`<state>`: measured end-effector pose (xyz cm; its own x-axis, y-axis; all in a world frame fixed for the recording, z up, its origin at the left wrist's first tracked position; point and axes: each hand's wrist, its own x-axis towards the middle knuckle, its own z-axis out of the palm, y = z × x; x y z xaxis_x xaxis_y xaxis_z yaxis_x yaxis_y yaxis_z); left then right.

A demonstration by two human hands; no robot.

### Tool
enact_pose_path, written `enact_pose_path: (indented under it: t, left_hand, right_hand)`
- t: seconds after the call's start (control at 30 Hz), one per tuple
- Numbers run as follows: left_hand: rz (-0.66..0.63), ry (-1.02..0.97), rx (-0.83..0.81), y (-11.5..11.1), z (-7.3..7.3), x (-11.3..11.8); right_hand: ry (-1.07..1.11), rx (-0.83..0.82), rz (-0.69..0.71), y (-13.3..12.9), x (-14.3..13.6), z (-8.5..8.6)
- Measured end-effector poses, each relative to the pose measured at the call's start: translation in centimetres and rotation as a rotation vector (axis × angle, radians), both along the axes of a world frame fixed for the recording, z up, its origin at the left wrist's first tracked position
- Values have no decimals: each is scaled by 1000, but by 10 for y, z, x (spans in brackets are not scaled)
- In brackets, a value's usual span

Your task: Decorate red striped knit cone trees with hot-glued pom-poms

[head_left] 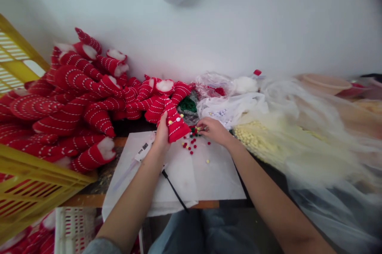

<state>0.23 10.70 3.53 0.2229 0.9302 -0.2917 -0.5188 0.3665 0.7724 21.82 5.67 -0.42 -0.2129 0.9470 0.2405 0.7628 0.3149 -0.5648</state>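
Note:
My left hand (pixel 162 129) grips a red stuffed cone hat (pixel 176 128) with white dashed stripes, its point tilted up and away. A few small yellow and white pom-poms sit on the hat's side. Just right of it, my right hand (pixel 212 129) has its fingertips pinched together over a cluster of small pom-poms (pixel 191 143) in red, green, yellow and white. Whatever lies between those fingertips is too small to make out. Beneath both hands is white paper (pixel 179 184). A black-handled tool with a cord (pixel 174 190) lies on the paper below the hat.
A large heap of red striped stuffed cones (pixel 74 83) fills the left side. Yellow crates (pixel 38 182) stand at the left edge, with a white basket (pixel 74 228) below. Clear bags of yellow pom-poms (pixel 259 142) spread over the right, near a pinkish basin (pixel 325 83).

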Motion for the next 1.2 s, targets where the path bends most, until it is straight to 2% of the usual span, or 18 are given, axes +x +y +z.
enact_pose_path:
  t: [0.1,0.27,0.33,0.43,0.5,0.57,0.63,0.7,0.83,0.93,1.2]
  left_hand:
    - [63,13,1,-3,1,4]
    - [54,15,3,-1,-2,5]
    - [40,28,-14,0,-5,5]
    - [12,78,-4,1,-10,5]
    - [-13,129,48,1,-16,5]
    - [-50,191,139,1,-22,5]
    - [-120,256,241,0,-26,5]
    - [-188,333,323,-2,-28,6]
    - [-244,483,437,-9,-24,6]
    - [-307,504,498,-14,-19,8]
    - [-268,419,426,-23,-11,12]
  right_hand:
    - [-21,33,26,2,-5,-5]
    - [-39,113,26,3,-19,-17]
    - [-20,160,-2,2,-23,-16]
    - [44,252,-83,-2,-24,-5]
    - [153,336,-176,-6,-25,5]
    - [363,443,-256,-10,-27,15]
    - [587,534,-280,-14,-31,22]
    - [697,577,-269,-16,-35,26]
    - [762,626,-299,-17,-41,27]
    - [779,632,-296,-17,-42,27]
    - [688,590,-319,-17,-40,24]
